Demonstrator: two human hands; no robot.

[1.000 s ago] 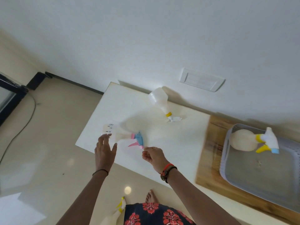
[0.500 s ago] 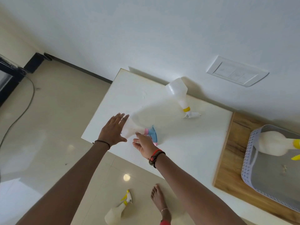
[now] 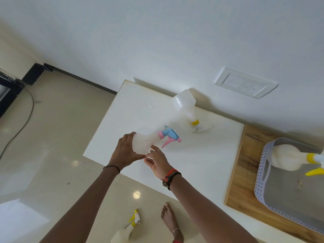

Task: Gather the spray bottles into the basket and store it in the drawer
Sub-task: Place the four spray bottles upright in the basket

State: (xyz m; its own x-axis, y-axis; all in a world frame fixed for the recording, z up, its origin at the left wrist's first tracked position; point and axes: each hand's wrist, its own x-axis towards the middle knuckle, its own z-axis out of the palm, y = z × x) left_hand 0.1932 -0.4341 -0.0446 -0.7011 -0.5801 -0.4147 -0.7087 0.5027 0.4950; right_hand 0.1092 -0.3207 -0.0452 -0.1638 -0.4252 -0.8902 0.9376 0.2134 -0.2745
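Note:
A translucent spray bottle with a pink and blue trigger head (image 3: pixel 150 140) is lifted over the white table (image 3: pixel 122 109). My left hand (image 3: pixel 125 150) grips its body from the left, and my right hand (image 3: pixel 157 161) holds it from below. A second bottle with a yellow collar (image 3: pixel 185 107) lies on the table near the wall. A grey-lilac basket (image 3: pixel 263 178) stands on the wooden top at the right with a yellow-triggered bottle (image 3: pixel 287 159) lying in it. Another yellow-triggered bottle (image 3: pixel 125 231) lies on the floor below the table.
The wooden top (image 3: pixel 245 163) adjoins the white table on the right. A switch plate (image 3: pixel 245 83) is on the wall behind. My bare foot (image 3: pixel 170 220) stands on the tiled floor by the fallen bottle. A dark cabinet and cable (image 3: pixel 22 106) are at far left.
Both hands closed around the pink and blue bottle and raised it off the table, moving it slightly right. The camera view shifted left, so the basket now sits at the right edge.

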